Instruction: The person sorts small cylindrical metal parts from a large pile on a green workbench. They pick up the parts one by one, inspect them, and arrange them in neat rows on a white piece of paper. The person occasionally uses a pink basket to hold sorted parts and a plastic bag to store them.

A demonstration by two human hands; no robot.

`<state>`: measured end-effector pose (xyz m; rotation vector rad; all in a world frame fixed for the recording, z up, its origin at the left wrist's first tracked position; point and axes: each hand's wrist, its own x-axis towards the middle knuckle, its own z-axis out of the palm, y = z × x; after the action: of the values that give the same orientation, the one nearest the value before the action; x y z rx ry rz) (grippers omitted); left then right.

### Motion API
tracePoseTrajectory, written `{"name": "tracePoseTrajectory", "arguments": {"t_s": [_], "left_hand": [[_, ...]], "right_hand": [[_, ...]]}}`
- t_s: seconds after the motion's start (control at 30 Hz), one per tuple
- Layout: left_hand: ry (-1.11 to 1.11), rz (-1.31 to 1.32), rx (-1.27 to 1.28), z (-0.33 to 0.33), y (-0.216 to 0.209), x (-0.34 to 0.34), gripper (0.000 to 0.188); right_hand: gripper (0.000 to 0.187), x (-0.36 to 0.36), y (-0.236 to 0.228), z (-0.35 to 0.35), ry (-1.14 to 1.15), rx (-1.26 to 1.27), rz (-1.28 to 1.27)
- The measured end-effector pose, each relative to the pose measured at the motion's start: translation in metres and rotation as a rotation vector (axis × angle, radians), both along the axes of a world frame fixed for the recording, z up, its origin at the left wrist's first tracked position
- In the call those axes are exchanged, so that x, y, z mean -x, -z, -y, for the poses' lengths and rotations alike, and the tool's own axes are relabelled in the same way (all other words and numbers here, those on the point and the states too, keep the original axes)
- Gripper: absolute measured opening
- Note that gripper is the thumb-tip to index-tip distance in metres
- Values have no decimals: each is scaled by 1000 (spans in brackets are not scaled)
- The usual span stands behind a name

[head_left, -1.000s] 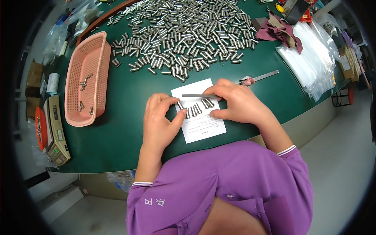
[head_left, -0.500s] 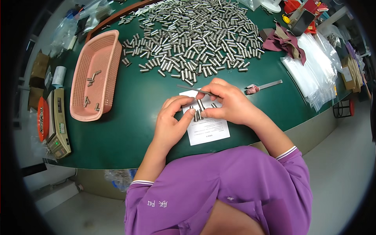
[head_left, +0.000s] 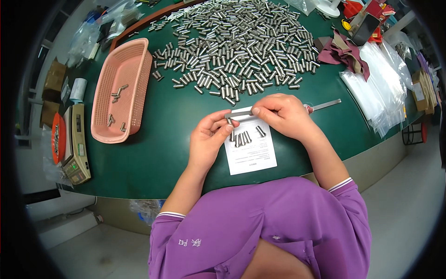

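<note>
**Metal pin in one hand, grey strip in the other**

A person's left hand pinches the pin between thumb and fingers while the right hand grips the strip's right end, both above a printed sheet near the green desk's front edge. Whether pin and strip touch cannot be told. More pins lie on the sheet.

Toward the desk's left end, a pink basket holds a few loose pins on its mesh floor. Beside a scale at that end, a red dish contains small metallic pieces, too small to make out. A great pile of pins spreads toward the far edge, cut off at the top of the view. The right hand partly hides a second strip's wrapped end; clear bags are stacked at the desk's right end.
</note>
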<state>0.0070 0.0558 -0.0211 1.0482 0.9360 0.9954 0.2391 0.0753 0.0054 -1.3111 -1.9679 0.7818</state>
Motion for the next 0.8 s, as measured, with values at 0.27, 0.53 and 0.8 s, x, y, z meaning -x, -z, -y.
{"name": "tracePoseTrajectory", "arguments": {"t_s": [0.27,0.53,0.8], "left_hand": [[-7,-30,-33,4,-1,-3,33],[-32,37,-20,1,-7,-1,32],[-70,-33,-130,7,3,1,29]], "right_hand": [[28,23,-9,5,35,116,40],[30,-4,-10,-1,135,182,-50],[31,8,-13,-1,82,160,53]]}}
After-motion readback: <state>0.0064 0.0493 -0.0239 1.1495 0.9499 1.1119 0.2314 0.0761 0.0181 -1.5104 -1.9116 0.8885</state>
